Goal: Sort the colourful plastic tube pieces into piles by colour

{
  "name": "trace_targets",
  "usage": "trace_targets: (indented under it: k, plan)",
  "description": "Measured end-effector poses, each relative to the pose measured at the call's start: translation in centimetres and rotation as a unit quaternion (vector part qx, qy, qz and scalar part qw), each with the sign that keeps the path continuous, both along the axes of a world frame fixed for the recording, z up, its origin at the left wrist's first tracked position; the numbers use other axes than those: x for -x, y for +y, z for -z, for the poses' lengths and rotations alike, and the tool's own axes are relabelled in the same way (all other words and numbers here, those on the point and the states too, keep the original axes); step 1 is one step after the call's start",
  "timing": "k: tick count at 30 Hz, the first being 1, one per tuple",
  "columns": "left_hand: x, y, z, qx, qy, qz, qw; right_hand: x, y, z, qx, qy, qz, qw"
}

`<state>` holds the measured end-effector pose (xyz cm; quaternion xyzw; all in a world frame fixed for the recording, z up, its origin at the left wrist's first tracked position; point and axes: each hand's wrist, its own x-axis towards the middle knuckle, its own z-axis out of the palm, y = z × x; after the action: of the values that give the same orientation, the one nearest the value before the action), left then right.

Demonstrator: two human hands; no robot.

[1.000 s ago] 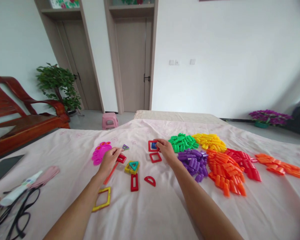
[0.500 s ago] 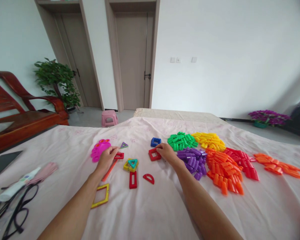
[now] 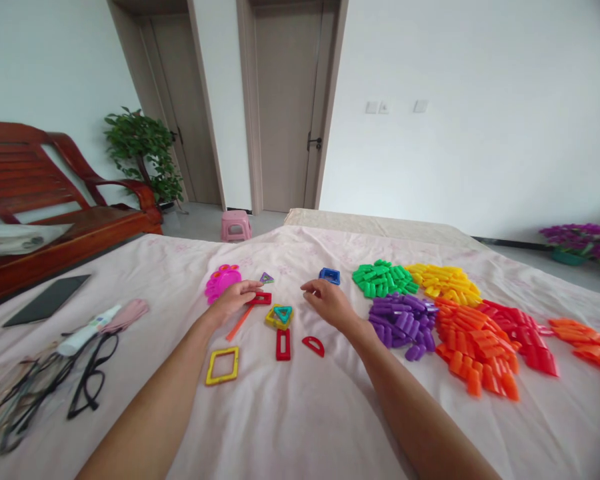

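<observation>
Fingers (image 3: 250,287) of the left hand (image 3: 236,298) are curling over one end of a red rectangular frame tile (image 3: 269,298); whether they are gripping it or only resting on it, I cannot tell. A magenta paw-shaped tray (image 3: 221,283) is lying just beyond this hand, and a slim orange-red stick (image 3: 239,325) is slanting out below the tile. The right hand (image 3: 326,300) is hovering or resting beside a blue square frame tile (image 3: 323,275), its fingers bending inward and nothing showing at their tips; I cannot tell whether they are closing on something hidden.

Between the forearms, a teal triangle (image 3: 282,309) is sitting on a yellow piece (image 3: 271,318), with an upright red rectangle (image 3: 279,345) lying just below. A red half-circle (image 3: 319,342) is lying to the right, and a yellow square frame (image 3: 221,381) is lying near the left forearm. Beyond the right arm, green blocks (image 3: 384,278), yellow blocks (image 3: 445,283), purple blocks (image 3: 403,323) and orange blocks (image 3: 473,347) are forming neighbouring heaps on the pale pink cloth (image 3: 330,420).
</observation>
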<state>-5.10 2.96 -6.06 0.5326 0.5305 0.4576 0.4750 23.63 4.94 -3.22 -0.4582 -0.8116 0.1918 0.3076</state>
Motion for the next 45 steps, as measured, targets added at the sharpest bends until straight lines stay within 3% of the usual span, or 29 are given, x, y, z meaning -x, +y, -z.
trace_targets:
  k: [3,6,12,17,20,22,24,28,31,35,39,43,45]
  plan:
    - [0.5,-0.5,-0.7,0.027,-0.024,0.050,0.998,2.2,-2.1,0.1,0.001,-0.011,-0.093,0.996]
    - [0.7,-0.6,-0.7,0.024,-0.013,0.032,0.999,3.5,-3.6,0.6,-0.011,-0.045,-0.149,0.988]
    - [0.8,0.4,0.2,0.008,0.006,-0.009,1.000,4.7,-5.7,0.4,-0.096,-0.104,-0.130,0.981]
    - [1.2,0.5,0.0,-0.001,0.027,-0.048,0.998,7.5,-9.0,-0.2,-0.145,-0.131,-0.310,0.931]
    - [1.3,0.1,-0.6,-0.002,0.037,-0.060,0.998,9.4,-10.6,0.5,-0.156,-0.178,-0.341,0.910]
    - [1.4,0.0,-1.0,-0.001,0.041,-0.058,0.997,10.0,-10.8,0.9,-0.150,-0.203,-0.334,0.908]
    - [1.4,-0.2,-1.2,0.001,0.042,-0.051,0.998,9.9,-10.4,1.1,-0.126,-0.178,-0.312,0.925]
    - [1.2,-0.4,-1.7,0.009,0.009,-0.017,1.000,8.4,-7.9,0.4,0.036,0.079,-0.178,0.980]
    - [0.4,-0.8,-2.2,0.048,-0.034,0.064,0.996,7.1,-5.5,-0.3,0.177,0.256,-0.050,0.949]
    - [-1.3,-1.4,-3.2,0.053,-0.039,0.143,0.988,6.0,-3.3,-0.6,0.242,0.337,0.020,0.910]
    - [-3.0,-1.6,-3.5,0.033,-0.002,0.126,0.992,5.2,-2.7,0.1,0.211,0.316,0.032,0.924]
    - [-4.5,-1.6,-3.3,0.019,0.000,0.065,0.998,4.6,-3.5,0.1,-0.006,0.194,0.027,0.981]
    - [-5.3,-1.8,-3.4,0.004,0.002,0.050,0.999,4.4,-4.1,-0.3,-0.102,0.096,0.015,0.990]
